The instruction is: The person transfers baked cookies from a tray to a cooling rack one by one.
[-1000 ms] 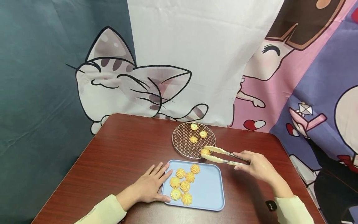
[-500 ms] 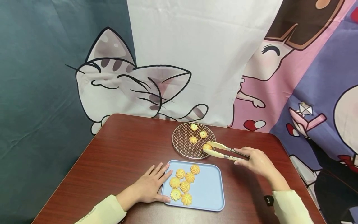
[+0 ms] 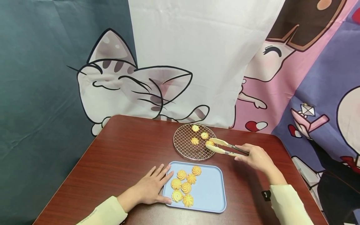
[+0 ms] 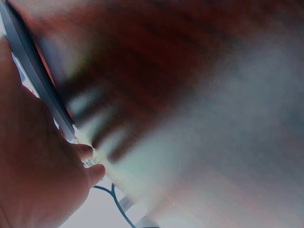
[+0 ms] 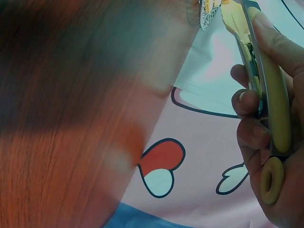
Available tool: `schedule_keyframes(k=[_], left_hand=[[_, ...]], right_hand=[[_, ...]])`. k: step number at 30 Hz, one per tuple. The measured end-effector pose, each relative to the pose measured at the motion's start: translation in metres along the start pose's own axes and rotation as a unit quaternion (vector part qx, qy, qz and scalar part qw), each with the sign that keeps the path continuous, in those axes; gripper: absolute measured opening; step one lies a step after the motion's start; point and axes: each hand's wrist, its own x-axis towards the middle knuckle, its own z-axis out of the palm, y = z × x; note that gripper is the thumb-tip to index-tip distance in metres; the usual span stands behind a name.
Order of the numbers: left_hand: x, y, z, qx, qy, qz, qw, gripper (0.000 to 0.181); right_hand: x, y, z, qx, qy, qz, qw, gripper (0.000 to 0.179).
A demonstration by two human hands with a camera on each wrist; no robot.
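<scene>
My right hand [image 3: 257,158] grips yellow-tipped tongs [image 5: 275,90], fingers curled round the handles in the right wrist view. Between the tong tips is a golden cookie [image 3: 209,143], over the right edge of a round wire rack [image 3: 182,147]. Three more cookies lie on that rack, one of them a star-shaped cookie [image 3: 194,141]. My left hand [image 3: 150,188] has its fingers spread, fingertips and thumb resting on the left rim of a blue tray [image 3: 208,190]. Several swirled and star-shaped cookies [image 3: 186,187] sit in the tray's left half.
The brown wooden table [image 3: 121,150] carries both tray and rack, the rack lying behind the tray. A cartoon-printed cloth [image 3: 168,37] hangs right behind the table's back edge. A dark strap [image 3: 266,195] shows beside my right sleeve.
The tongs with the cookie have moved from the rack's front edge back and slightly right, to its right edge. My left hand stays on the tray.
</scene>
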Motion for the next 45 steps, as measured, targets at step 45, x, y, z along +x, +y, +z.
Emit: schedule_keyframes(k=[45], left_hand=[[-0.001, 0.002, -0.003, -0.009, -0.003, -0.002, 1.0, 0.104]], right_hand=[[0.029, 0.014, 0.0, 0.002, -0.031, 0.026, 0.9992, 0.06]])
